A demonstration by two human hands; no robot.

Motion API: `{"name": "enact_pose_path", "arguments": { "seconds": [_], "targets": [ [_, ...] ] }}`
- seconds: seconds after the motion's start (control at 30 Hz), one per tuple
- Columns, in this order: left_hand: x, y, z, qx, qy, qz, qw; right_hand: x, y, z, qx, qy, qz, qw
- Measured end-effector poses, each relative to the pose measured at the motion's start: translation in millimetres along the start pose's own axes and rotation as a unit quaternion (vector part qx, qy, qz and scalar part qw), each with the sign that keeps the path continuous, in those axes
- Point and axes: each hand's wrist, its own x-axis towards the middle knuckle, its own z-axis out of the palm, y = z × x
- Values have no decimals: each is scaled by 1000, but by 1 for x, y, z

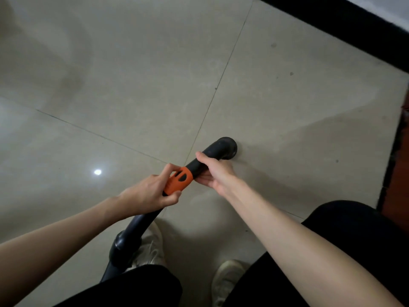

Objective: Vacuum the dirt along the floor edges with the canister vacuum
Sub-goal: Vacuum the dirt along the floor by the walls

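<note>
I hold a black vacuum hose handle (218, 148) over the beige tiled floor (132, 74). The handle curves at its far end, and an orange collar (179, 180) sits at its middle. My left hand (152, 191) grips the orange collar, thumb and fingers curled round it. Just beyond the collar, my right hand (213, 171) grips the black tube from the right. The black hose (132, 233) runs back toward me between my legs. The canister itself is out of view.
A black skirting edge (354, 23) runs along the top right. A dark-framed reddish-brown surface (398, 162) stands at the right edge. Small dark specks dot the tiles near that corner. My two light shoes (225, 278) and dark trousers fill the bottom.
</note>
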Motion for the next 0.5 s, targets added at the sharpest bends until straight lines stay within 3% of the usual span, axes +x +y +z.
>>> {"name": "enact_pose_path", "arguments": {
  "seconds": [0.5],
  "targets": [
    [19,3,12,-26,-1,13,1000,14,4,-17,26,24,-8,999]
  ]
}}
